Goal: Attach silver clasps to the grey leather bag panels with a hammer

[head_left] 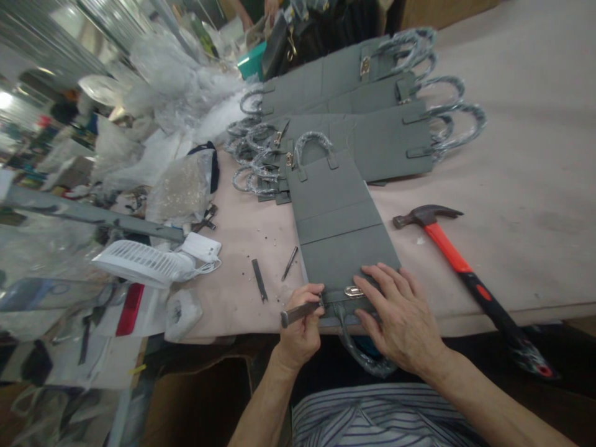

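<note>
A grey handbag panel lies flat at the table's front edge, with a plastic-wrapped handle at each end. My left hand is closed round a flat metal punch, whose inner end meets the panel's near left corner. My right hand rests with fingers spread on the panel's near right part, beside a shiny metal clasp plate. The near handle hangs over the table edge below that hand. To the right lies a claw hammer with a red and black handle.
More grey handbag panels with wrapped handles overlap at the back. Left of my panel lie a flat metal bar, a thin punch and tiny loose bits. Plastic bags crowd the left. A co-worker's hand shows at the top.
</note>
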The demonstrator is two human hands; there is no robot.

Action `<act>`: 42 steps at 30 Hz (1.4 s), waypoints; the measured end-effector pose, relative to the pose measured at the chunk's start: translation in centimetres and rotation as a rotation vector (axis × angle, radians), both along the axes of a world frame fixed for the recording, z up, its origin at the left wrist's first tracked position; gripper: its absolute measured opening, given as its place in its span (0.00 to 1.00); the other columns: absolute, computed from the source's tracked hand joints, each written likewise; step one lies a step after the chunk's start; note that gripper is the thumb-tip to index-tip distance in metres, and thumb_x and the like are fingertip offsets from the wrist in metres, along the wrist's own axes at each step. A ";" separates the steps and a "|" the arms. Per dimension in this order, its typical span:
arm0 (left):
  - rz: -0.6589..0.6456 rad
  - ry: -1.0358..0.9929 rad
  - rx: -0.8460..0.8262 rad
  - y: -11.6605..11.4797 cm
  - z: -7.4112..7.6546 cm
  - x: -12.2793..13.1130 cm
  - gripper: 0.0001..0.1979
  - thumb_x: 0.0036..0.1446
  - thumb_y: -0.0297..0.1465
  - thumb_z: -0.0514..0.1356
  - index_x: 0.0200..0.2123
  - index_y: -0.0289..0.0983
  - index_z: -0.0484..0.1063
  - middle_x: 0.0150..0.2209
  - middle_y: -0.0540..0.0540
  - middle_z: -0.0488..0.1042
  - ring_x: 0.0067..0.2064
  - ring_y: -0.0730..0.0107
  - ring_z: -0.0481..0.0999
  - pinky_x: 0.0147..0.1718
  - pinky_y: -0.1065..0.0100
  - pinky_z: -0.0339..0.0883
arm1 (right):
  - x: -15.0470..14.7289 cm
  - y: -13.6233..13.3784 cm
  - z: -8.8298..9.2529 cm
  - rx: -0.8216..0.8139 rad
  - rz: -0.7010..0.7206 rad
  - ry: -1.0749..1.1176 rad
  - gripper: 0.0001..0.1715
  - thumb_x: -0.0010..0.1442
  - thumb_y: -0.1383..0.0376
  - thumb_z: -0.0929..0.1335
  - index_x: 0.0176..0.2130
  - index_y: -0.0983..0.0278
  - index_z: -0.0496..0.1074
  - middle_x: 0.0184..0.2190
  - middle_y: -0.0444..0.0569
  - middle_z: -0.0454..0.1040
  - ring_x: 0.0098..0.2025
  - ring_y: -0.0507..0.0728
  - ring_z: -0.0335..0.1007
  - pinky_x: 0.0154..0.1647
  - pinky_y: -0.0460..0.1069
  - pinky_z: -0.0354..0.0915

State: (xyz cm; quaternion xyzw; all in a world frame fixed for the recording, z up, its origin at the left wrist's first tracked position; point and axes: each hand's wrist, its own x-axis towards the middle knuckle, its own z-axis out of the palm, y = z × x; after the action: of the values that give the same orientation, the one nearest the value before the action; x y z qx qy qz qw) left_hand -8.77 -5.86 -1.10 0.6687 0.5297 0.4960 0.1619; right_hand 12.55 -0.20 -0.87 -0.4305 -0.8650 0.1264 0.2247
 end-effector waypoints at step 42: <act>-0.045 0.009 -0.014 1.1 0.7 0.3 0.05 0.65 0.25 0.57 0.43 0.39 0.68 0.43 0.43 0.77 0.47 0.64 0.78 0.48 0.59 0.74 | 0.0 -0.2 0.0 0.008 -0.009 -0.025 0.23 0.66 0.60 0.65 0.58 0.63 0.72 0.62 0.56 0.68 0.64 0.68 0.59 0.67 0.66 0.51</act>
State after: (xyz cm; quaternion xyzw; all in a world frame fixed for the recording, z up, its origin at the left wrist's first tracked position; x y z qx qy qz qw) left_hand -8.51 -4.80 -0.45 0.6815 0.5188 0.4856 0.1752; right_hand 12.57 -0.36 -0.87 -0.4352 -0.8662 0.1163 0.2163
